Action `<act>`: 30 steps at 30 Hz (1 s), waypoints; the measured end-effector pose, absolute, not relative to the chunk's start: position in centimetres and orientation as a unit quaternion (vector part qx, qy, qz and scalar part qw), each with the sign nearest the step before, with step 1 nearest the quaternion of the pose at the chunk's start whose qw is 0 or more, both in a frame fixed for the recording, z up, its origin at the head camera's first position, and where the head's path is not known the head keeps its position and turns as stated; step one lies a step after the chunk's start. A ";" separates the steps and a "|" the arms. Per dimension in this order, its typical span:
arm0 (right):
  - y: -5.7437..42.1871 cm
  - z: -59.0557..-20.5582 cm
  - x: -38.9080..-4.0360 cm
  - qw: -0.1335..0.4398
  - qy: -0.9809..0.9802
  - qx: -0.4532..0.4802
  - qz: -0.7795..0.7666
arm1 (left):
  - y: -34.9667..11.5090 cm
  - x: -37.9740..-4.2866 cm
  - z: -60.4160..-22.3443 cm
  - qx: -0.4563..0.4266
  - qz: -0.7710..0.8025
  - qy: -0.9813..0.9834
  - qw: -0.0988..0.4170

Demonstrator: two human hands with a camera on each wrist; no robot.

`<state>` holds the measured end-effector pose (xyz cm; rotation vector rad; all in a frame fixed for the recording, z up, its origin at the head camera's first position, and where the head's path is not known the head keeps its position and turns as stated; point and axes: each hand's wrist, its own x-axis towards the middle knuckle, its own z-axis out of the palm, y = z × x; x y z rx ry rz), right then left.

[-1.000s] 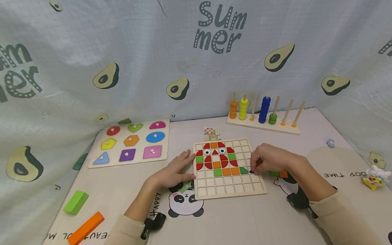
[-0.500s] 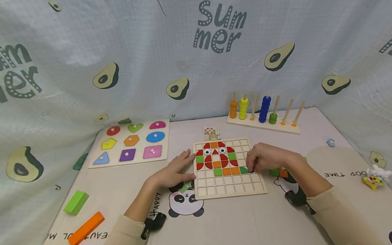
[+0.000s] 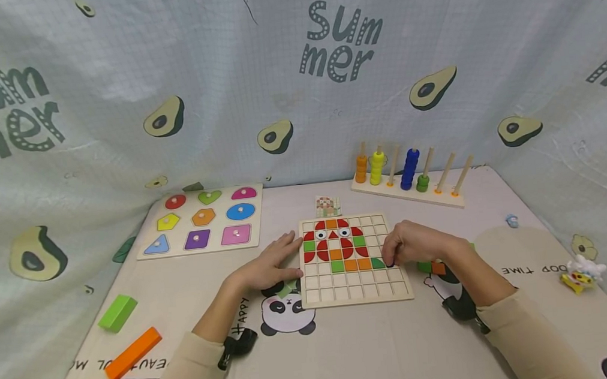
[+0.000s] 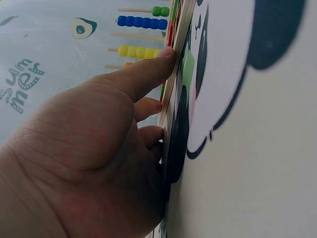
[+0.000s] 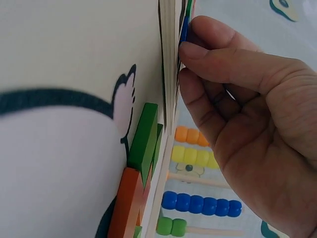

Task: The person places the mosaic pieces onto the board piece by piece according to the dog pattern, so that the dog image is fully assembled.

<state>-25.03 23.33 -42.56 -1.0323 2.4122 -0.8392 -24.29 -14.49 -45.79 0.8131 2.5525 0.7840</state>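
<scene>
A wooden grid board (image 3: 356, 295) lies on the table, its upper cells filled with red, orange, green and eye-marked tiles. Against its left edge my left hand (image 3: 269, 263) rests, fingers extended and thumb (image 4: 153, 74) touching the board's side. At the right side of the board, my right hand (image 3: 413, 243) pinches a small blue tile (image 5: 184, 30) between thumb and fingers, low over a cell. That cell is beside the dark green rounded tile (image 3: 377, 263). Most of the blue tile is hidden by the fingers.
Loose green (image 5: 143, 136) and orange (image 5: 124, 201) blocks lie right of the board. A picture card (image 3: 328, 206) is behind it. Further back are a shape puzzle (image 3: 219, 220) and a bead-peg rack (image 3: 407, 194). Green (image 3: 117, 314) and orange (image 3: 133, 355) bars lie left; a small toy (image 3: 582, 273) stands right.
My right hand has shifted slightly left over the board with the blue tile, then stayed nearly still. The left hand has not moved.
</scene>
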 end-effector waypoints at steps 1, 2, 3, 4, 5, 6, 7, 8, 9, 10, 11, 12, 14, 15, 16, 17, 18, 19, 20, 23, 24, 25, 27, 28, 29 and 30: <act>23.4 -42.5 -25.0 0.193 0.859 -0.364 -0.303 | -14.5 -24.3 -45.8 0.288 0.278 0.900 0.175; 23.5 -42.4 -25.0 0.193 0.859 -0.361 -0.307 | -14.5 -24.3 -45.7 0.289 0.278 0.899 0.175; 23.7 -42.2 -25.0 0.193 0.859 -0.356 -0.314 | -14.4 -24.3 -45.7 0.289 0.277 0.899 0.175; 23.9 -42.0 -25.0 0.187 0.860 -0.353 -0.319 | -14.4 -24.3 -45.6 0.289 0.279 0.899 0.175; 24.1 -41.8 -25.0 0.178 0.860 -0.351 -0.325 | -14.4 -24.3 -45.6 0.290 0.279 0.899 0.175; 24.4 -41.6 -25.0 0.166 0.862 -0.346 -0.332 | -14.4 -24.3 -45.6 0.289 0.278 0.899 0.175; 24.7 -41.4 -25.1 0.149 0.866 -0.342 -0.333 | -14.4 -24.2 -45.6 0.288 0.279 0.899 0.174; 25.0 -41.2 -25.1 0.130 0.872 -0.336 -0.332 | -14.4 -24.2 -45.6 0.288 0.279 0.900 0.173; 25.4 -41.0 -25.1 0.110 0.879 -0.327 -0.330 | -14.4 -24.2 -45.6 0.287 0.281 0.899 0.173; 25.9 -40.8 -25.1 0.091 0.885 -0.318 -0.326 | -14.4 -24.2 -45.6 0.286 0.282 0.899 0.174; 26.4 -40.7 -25.1 0.074 0.891 -0.310 -0.323 | -14.4 -24.2 -45.6 0.285 0.281 0.899 0.175; 26.9 -40.4 -25.1 0.061 0.899 -0.296 -0.318 | -14.4 -24.2 -45.7 0.285 0.282 0.899 0.176; 27.9 -40.1 -24.9 0.043 0.909 -0.272 -0.313 | -14.4 -24.2 -45.7 0.284 0.284 0.898 0.178; 28.5 -40.0 -24.9 0.037 0.914 -0.261 -0.308 | -14.4 -24.2 -45.7 0.284 0.284 0.898 0.179; 29.1 -39.9 -24.9 0.034 0.918 -0.252 -0.304 | -14.4 -24.1 -45.7 0.284 0.285 0.898 0.180; 29.7 -39.9 -24.8 0.036 0.921 -0.244 -0.302 | -14.4 -24.1 -45.7 0.283 0.284 0.898 0.181; 30.2 -39.9 -24.8 0.041 0.923 -0.235 -0.301 | -14.4 -24.1 -45.7 0.282 0.286 0.898 0.181; 30.9 -40.1 -24.8 0.051 0.924 -0.230 -0.303 | -14.5 -24.1 -45.7 0.282 0.288 0.897 0.180; 31.5 -40.3 -24.9 0.061 0.924 -0.226 -0.302 | -14.5 -24.1 -45.7 0.281 0.287 0.898 0.180; 33.3 -41.0 -24.9 0.103 0.924 -0.209 -0.304 | -14.5 -24.1 -45.7 0.280 0.287 0.899 0.177; 33.8 -41.2 -24.9 0.117 0.925 -0.202 -0.301 | -14.5 -24.1 -45.7 0.281 0.288 0.898 0.177; 34.4 -41.3 -24.9 0.129 0.927 -0.193 -0.296 | -14.5 -24.2 -45.7 0.281 0.287 0.898 0.177; 35.4 -41.6 -24.8 0.148 0.930 -0.182 -0.282 | -14.5 -24.2 -45.6 0.282 0.286 0.898 0.178; 36.0 -41.7 -24.7 0.158 0.931 -0.179 -0.276 | -14.5 -24.2 -45.6 0.282 0.287 0.898 0.178; 36.4 -41.7 -24.6 0.168 0.931 -0.175 -0.271 | -14.5 -24.2 -45.6 0.280 0.287 0.898 0.180; 36.8 -41.7 -24.6 0.178 0.931 -0.174 -0.268 | -14.5 -24.2 -45.6 0.279 0.286 0.899 0.181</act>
